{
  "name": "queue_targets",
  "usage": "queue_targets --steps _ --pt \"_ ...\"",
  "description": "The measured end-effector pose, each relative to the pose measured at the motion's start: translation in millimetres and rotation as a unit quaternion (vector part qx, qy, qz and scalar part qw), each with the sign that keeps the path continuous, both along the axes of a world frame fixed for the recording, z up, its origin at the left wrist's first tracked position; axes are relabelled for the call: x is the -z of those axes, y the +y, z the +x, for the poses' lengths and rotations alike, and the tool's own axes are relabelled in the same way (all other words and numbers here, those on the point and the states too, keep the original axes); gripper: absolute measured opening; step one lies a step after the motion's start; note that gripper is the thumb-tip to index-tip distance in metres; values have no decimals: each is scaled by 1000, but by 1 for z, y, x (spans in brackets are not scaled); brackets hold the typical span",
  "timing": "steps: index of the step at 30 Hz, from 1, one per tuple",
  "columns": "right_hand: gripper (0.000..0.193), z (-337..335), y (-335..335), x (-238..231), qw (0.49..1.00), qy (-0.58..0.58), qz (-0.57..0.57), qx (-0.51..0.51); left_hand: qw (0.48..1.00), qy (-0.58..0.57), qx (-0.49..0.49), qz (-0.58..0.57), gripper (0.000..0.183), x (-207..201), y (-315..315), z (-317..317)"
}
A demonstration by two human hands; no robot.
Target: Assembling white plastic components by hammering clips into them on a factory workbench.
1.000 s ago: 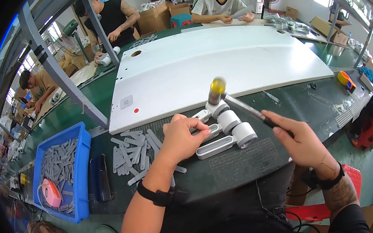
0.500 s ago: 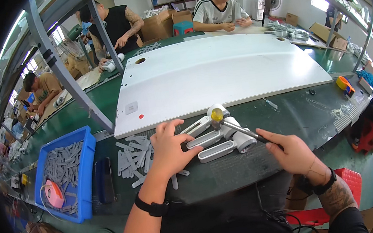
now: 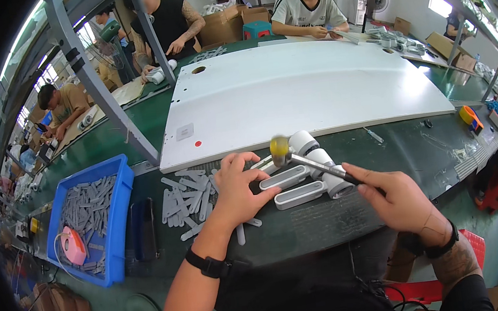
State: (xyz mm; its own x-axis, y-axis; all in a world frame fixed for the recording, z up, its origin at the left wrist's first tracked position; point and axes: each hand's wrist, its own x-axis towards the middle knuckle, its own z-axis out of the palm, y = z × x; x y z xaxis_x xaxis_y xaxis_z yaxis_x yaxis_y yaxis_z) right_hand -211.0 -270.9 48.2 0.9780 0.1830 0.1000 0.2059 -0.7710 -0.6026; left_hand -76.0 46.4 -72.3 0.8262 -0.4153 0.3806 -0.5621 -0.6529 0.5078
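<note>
Three white appliance parts, each a round tubular head with a long grey-recessed arm, lie side by side on the dark bench. My left hand (image 3: 237,189) has its index finger and thumb around the free end of the middle white part (image 3: 288,177); its other fingers reach toward the far white part (image 3: 266,164). Nearest me lies the third white part (image 3: 300,195). My right hand (image 3: 391,193) grips a hammer (image 3: 314,163) by its dark handle. Its yellowish head, blurred, is above the far part. Loose grey flat strips (image 3: 189,196) lie left of my left hand.
A large white panel (image 3: 310,96) covers the bench beyond. To the left, a blue tray (image 3: 121,213) holds many grey strips and a pink device (image 3: 74,246). A dark flat case (image 3: 144,229) lies beside it. A screwdriver (image 3: 374,135) and orange tape (image 3: 471,120) are right. Co-workers sit or stand beyond.
The hammer head has risen a little off the far part. The whole view has shifted slightly, while my left hand keeps its place at the middle part.
</note>
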Motion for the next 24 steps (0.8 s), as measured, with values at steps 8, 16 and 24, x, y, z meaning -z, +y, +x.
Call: queue_targets --steps 8,16,24 --pt "50 1 -4 30 998 59 7 -5 1000 -9 12 -22 33 4 -2 6" --pt "48 8 13 32 987 -87 128 -39 1000 7 -2 -21 35 7 -3 5" --pt "51 2 6 41 997 25 60 -41 1000 1 2 -16 44 7 5 3"
